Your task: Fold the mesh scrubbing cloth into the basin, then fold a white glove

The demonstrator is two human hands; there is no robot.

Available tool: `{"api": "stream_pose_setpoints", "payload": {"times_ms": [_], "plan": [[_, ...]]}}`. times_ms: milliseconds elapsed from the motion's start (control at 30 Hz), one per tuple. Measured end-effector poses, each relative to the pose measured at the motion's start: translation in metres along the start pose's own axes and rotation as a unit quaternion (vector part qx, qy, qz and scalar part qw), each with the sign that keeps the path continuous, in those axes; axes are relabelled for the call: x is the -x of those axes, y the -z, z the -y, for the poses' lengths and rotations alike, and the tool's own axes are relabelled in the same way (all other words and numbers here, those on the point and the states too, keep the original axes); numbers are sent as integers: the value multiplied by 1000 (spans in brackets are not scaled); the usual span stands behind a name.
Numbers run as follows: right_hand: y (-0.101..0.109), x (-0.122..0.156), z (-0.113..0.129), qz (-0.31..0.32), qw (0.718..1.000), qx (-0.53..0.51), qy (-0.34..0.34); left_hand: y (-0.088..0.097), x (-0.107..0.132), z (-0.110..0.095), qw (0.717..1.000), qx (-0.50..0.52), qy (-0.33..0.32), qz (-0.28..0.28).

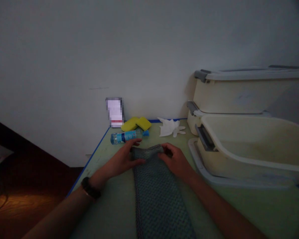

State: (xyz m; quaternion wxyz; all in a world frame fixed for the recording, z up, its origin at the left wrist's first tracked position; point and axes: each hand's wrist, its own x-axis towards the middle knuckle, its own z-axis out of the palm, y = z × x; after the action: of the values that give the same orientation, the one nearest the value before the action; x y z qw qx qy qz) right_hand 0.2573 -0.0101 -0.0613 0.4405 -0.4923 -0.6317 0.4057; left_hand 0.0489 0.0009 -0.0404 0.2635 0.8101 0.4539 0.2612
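Note:
A long grey-green woven cloth (159,192) with a dark stitched edge runs from the middle of the green table toward me, past the bottom of the view. At its far left corner is my left hand (123,161), its thumb over the cloth and its other fingers partly hidden behind the edge. My right hand (175,162) pinches the far right corner between thumb and fingers. Just beyond my left hand a plastic bottle (126,136) with a blue label and cap lies on its side.
Behind the bottle lie yellow sponges (136,123), with a white glove (171,126) to their right. A phone (115,112), its screen blurred, leans against the wall (149,59). On the right stand an uncovered cream bin (239,166) and a lidded bin (234,96). Blue tape edges the table (102,199).

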Motion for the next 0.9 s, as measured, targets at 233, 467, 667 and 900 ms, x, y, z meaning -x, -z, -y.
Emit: {"api": "stream_pose_setpoints", "payload": {"times_ms": [233,467,667,900], "plan": [[2,-1,2,10,995,-99,13,1,-6,5,987,144,60,43],[3,2,6,3,989,-142,45,5,-5,-3,966,229,103,62],[3,2,7,0,989,-143,46,4,-6,-4,965,232,122,15],[1,1,6,-11,990,-136,44,2,-8,0,943,312,90,-77]]}}
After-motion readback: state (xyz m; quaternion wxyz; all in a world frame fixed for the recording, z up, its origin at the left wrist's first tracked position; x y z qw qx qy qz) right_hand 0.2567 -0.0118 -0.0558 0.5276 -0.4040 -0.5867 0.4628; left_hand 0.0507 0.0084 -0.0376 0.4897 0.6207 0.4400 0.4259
